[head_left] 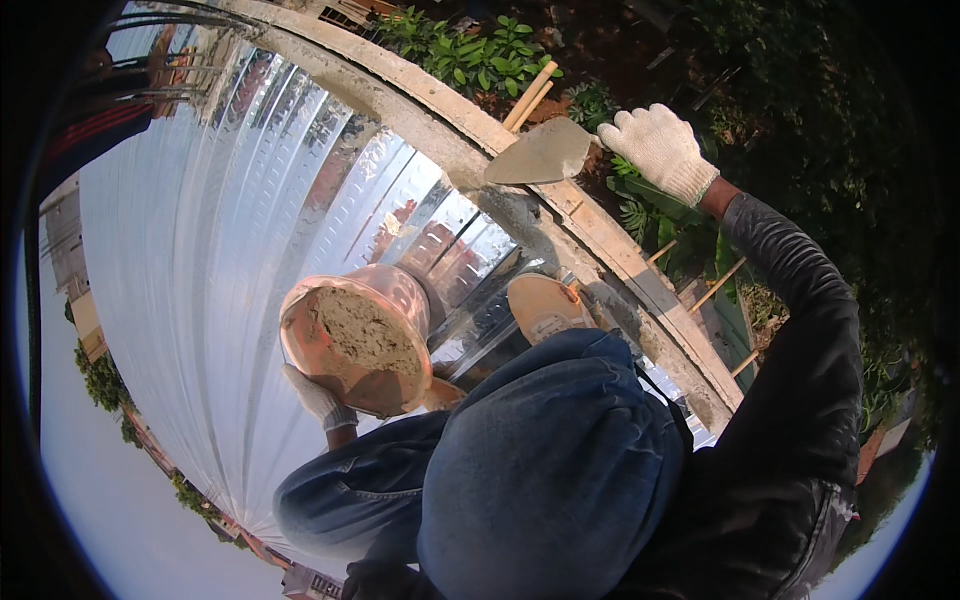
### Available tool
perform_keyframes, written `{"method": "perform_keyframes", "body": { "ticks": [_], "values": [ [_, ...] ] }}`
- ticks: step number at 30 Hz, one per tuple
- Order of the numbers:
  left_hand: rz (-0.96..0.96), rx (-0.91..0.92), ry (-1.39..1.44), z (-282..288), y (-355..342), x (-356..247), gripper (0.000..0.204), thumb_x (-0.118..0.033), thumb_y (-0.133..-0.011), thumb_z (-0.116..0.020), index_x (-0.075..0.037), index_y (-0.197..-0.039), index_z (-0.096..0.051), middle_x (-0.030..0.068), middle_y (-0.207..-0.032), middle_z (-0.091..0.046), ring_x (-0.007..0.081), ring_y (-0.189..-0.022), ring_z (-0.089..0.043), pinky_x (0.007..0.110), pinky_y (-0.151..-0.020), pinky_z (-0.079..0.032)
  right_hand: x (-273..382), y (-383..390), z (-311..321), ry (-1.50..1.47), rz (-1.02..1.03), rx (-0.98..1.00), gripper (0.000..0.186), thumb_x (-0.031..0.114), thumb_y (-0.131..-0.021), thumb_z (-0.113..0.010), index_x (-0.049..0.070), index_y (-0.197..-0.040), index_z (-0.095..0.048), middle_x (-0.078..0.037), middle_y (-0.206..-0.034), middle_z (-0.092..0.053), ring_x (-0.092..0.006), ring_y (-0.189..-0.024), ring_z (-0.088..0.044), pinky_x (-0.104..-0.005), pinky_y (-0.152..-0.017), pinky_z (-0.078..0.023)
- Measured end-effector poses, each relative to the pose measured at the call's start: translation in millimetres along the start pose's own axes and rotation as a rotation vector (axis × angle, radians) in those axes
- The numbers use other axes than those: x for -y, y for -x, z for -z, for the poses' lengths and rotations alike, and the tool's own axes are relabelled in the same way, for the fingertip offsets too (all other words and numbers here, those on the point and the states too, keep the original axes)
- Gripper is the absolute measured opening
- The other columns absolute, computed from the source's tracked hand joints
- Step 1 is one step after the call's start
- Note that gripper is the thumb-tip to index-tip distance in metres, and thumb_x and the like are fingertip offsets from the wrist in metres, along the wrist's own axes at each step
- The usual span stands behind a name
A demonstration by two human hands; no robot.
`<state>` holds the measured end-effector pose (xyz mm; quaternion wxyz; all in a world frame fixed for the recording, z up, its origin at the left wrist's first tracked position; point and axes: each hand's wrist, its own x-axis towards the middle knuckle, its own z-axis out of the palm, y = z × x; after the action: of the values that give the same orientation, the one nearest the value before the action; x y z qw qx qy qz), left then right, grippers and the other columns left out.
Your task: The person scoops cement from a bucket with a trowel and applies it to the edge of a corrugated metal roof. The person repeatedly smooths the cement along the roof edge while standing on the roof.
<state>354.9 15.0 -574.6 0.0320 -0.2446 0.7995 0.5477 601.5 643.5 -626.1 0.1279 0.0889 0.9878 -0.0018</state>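
Note:
My gloved left hand [312,395] grips the lower left side of a faded orange bucket [406,292], tilted toward me and holding coarse, pale mortar [355,335]. In my gloved right hand [652,150], out over the edge at upper right, is the handle of a pointed trowel; its grey-coated blade [532,158] hangs over the narrow concrete ledge [630,268], which has timber boarding and patches of wet-looking grey mortar along it. My bent knees and one tan shoe [545,310] are beside the bucket, on shiny ribbed metal sheeting [180,280].
Beyond the ledge are a drop, leafy plants [465,55], dark soil and several protruding bamboo sticks [530,95]. Part of another person [100,130], in dark clothing with red stripes, shows at upper left, near rebar [185,70]. Rooftops, trees and sky lie past the sheeting's far left.

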Motion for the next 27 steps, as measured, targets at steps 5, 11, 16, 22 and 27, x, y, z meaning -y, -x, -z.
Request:
{"method": "perform_keyframes", "body": {
  "ticks": [5, 11, 16, 22, 27],
  "values": [
    [-0.001, -0.025, -0.056, 10.6, -11.2, 7.9, 0.082, -0.064, -0.116, -0.05, 0.008, -0.155, -0.055, 0.0151, -0.148, -0.062, 0.0266, -0.128, -0.06, 0.04, -0.113, -0.049, -31.3, -78.3, -29.2, 0.112, 0.012, -0.142, 0.015, 0.026, -0.102, -0.069, 0.017, -0.114, -0.069, -0.009, -0.104, -0.072, -0.0332, -0.093, -0.076, -0.0489, -0.068, -0.065],
    [-0.011, 0.064, 0.035, 8.4, -6.2, 7.0, 0.08, -0.063, -0.117, -0.048, 0.008, -0.154, -0.056, 0.0158, -0.149, -0.061, 0.027, -0.127, -0.061, 0.041, -0.111, -0.05, -23.0, -72.4, -42.3, -0.049, -0.061, -0.062, 0.02, 0.025, -0.099, -0.073, 0.016, -0.117, -0.067, -0.012, -0.107, -0.076, -0.0325, -0.093, -0.079, -0.05, -0.072, -0.063],
    [0.036, -0.05, -0.131, 4.7, -2.2, 2.3, 0.08, -0.063, -0.117, -0.047, 0.008, -0.154, -0.056, 0.0163, -0.149, -0.062, 0.0279, -0.127, -0.062, 0.041, -0.11, -0.051, 13.2, -41.3, -52.2, -0.788, -0.502, -0.232, 0.044, 0.043, -0.102, -0.071, 0.007, -0.126, -0.06, -0.027, -0.107, -0.076, -0.0506, -0.099, -0.073, -0.0577, -0.085, -0.058],
    [0.056, 0.076, -0.022, 14.8, -3.8, 0.1, 0.085, -0.066, -0.115, -0.049, 0.008, -0.155, -0.055, 0.0165, -0.145, -0.064, 0.0282, -0.124, -0.063, 0.041, -0.108, -0.053, 55.4, -42.8, 14.6, -0.841, -0.178, -0.322, 0.04, 0.044, -0.11, -0.063, 0.007, -0.126, -0.061, -0.027, -0.109, -0.074, -0.0504, -0.097, -0.072, -0.0573, -0.086, -0.058],
    [0.022, -0.014, -0.072, -7.8, 6.3, 2.6, 0.085, -0.067, -0.114, -0.051, 0.008, -0.153, -0.057, 0.0175, -0.143, -0.065, 0.028, -0.123, -0.063, 0.041, -0.106, -0.053, 47.0, -44.9, 25.3, -0.262, 0.107, -0.253, 0.025, 0.032, -0.106, -0.068, 0.012, -0.121, -0.064, -0.014, -0.099, -0.07, -0.0357, -0.088, -0.074, -0.0479, -0.076, -0.059]
  ]
}}
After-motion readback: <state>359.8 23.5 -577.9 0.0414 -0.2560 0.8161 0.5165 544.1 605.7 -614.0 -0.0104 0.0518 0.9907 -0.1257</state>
